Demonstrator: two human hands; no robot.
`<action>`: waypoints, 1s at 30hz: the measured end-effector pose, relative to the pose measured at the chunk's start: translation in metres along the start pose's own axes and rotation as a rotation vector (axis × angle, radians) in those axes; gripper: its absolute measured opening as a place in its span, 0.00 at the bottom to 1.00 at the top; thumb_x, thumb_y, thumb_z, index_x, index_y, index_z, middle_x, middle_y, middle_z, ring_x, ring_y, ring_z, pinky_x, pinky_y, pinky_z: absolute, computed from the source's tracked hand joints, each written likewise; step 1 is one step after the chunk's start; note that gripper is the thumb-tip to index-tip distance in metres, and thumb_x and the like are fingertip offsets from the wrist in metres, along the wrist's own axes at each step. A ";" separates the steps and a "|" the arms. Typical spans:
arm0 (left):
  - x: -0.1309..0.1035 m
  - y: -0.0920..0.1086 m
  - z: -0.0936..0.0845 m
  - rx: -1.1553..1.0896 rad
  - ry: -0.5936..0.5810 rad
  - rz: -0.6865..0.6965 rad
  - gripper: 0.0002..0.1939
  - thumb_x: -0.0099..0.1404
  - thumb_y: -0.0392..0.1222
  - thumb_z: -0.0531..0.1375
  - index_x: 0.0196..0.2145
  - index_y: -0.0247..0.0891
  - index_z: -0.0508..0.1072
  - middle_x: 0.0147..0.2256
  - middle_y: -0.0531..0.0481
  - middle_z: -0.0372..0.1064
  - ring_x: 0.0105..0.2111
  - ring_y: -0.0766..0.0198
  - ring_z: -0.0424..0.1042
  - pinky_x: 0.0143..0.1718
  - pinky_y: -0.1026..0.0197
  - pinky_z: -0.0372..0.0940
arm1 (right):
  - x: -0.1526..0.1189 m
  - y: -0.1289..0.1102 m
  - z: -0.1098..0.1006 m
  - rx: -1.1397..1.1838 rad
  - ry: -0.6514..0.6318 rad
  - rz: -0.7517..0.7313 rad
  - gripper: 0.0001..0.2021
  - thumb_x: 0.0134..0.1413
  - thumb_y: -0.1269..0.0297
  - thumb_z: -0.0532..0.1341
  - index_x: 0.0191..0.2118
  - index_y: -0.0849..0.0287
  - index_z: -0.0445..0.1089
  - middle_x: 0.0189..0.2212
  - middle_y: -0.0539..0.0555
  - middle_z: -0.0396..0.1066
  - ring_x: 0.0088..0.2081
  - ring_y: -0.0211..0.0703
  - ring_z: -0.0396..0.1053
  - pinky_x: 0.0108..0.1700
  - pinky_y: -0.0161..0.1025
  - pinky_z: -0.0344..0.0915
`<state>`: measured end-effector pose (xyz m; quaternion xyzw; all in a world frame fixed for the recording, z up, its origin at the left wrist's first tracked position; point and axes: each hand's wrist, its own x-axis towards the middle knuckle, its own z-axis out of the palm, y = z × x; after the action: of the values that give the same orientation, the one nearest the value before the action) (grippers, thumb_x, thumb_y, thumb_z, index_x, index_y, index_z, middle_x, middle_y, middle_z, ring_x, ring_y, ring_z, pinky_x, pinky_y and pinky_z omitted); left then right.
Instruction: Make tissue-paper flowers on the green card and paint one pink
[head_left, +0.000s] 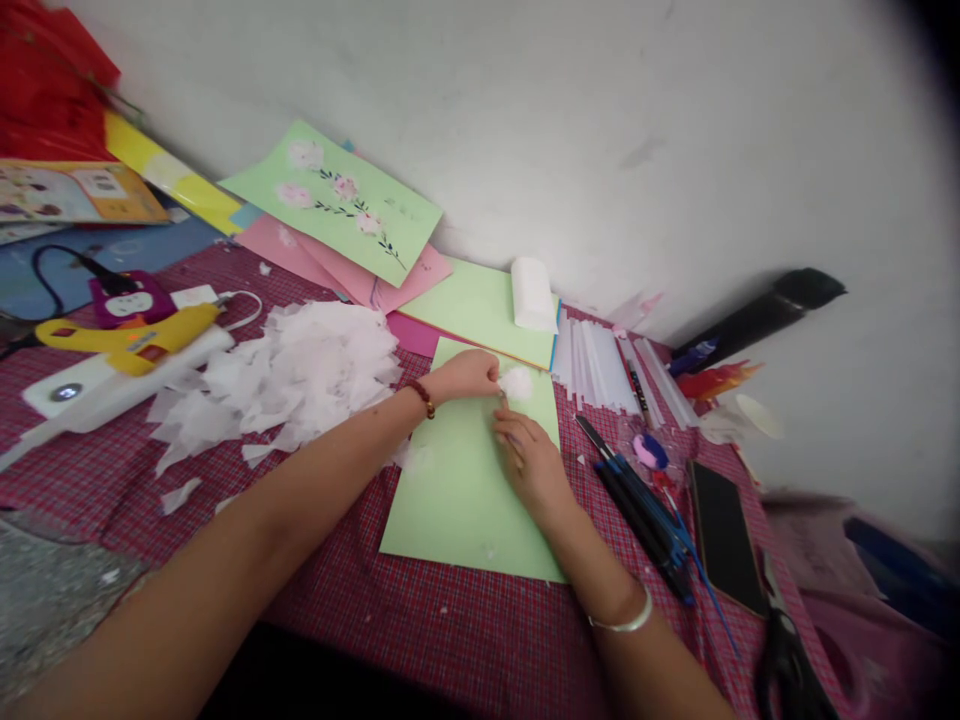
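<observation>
A light green sheet of paper (457, 500) lies before me with a fluffy white tissue-paper flower (517, 383) near its top edge. Just left of the flower, my left hand (469, 375) is closed in a pinch; what its fingertips hold is hidden. My right hand (532, 460) rests over the sheet below the flower, fingers closed round a thin stick-like tool (513, 438) whose tip reaches toward the left fingertips. To the left is a big heap of torn white tissue pieces (300, 370).
A yellow glue gun (142, 340) lies on a white power strip (75, 390) at left. Finished flower pictures (360, 215) lean at the back beside a tissue pack (532, 290). Glue sticks (596, 365), pens (645, 520), a phone (726, 535) and scissors (784, 650) lie at right.
</observation>
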<state>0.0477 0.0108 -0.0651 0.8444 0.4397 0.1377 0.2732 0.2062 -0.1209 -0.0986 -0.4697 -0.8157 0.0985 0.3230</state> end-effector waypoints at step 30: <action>-0.074 0.040 -0.111 -0.399 -0.177 0.263 0.07 0.58 0.39 0.63 0.28 0.34 0.69 0.24 0.53 0.66 0.25 0.71 0.66 0.29 0.66 0.61 | 0.010 0.023 -0.005 1.081 0.466 0.592 0.14 0.56 0.51 0.62 0.29 0.57 0.70 0.24 0.51 0.73 0.18 0.35 0.66 0.20 0.34 0.63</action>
<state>-0.0206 -0.0302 0.0491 0.8325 0.2646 0.1818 0.4515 0.2219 -0.1010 -0.1016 -0.4549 -0.3962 0.4748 0.6408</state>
